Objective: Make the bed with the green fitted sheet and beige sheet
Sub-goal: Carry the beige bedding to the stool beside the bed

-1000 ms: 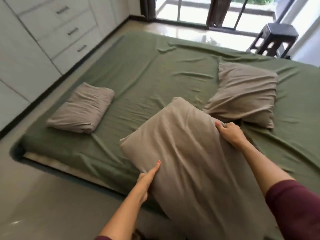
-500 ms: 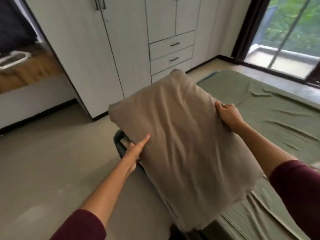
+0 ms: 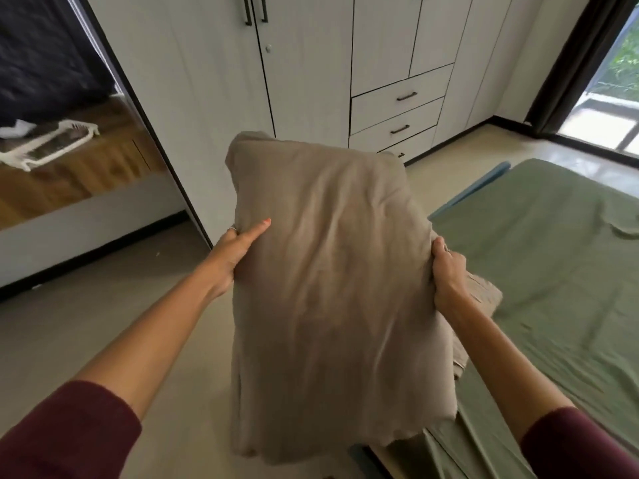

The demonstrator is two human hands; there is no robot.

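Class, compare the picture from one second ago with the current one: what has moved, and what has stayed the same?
The beige pillow has been lifted off the green fitted sheet and swung away from the bed, so it now hangs over the floor in front of the wardrobe. Unchanged: the left hand and right hand still grip its two sides.
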